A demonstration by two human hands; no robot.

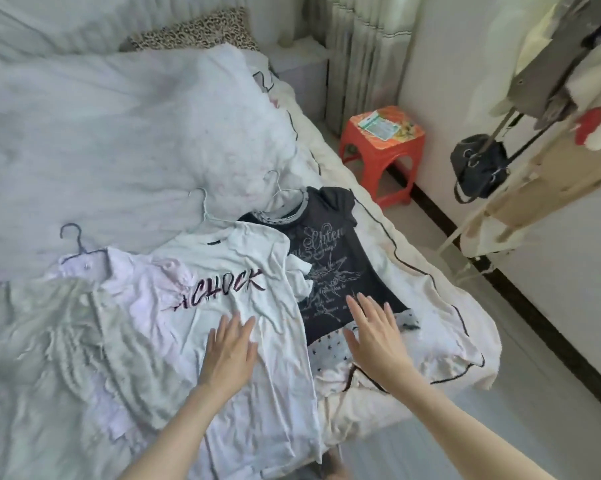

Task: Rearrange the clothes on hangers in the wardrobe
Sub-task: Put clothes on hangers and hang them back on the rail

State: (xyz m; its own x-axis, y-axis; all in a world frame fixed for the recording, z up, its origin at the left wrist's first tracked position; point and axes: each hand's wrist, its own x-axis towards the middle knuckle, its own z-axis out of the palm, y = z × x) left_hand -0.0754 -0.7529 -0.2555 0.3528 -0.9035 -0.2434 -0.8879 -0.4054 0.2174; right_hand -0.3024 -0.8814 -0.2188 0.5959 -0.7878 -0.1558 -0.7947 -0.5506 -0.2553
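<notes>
Several garments on wire hangers lie overlapped across the bed. A white T-shirt point(230, 271) with dark lettering is in the middle, and my left hand point(230, 351) rests flat on its lower part, fingers straight. To its right lies a dark grey printed T-shirt point(333, 251); my right hand point(375, 330) hovers over or touches its hem with fingers spread. A pale pink shirt point(119, 282) on a dark hanger point(76, 240) and a grey-green ribbed garment point(50, 341) lie at the left. At the far right, clothes hang on a rack point(551, 64).
A crumpled pale duvet point(119, 133) covers the back of the bed. An orange plastic stool point(384, 147) stands on the floor beside the bed. A black bag point(479, 168) hangs from the rack. Curtains point(361, 46) hang behind.
</notes>
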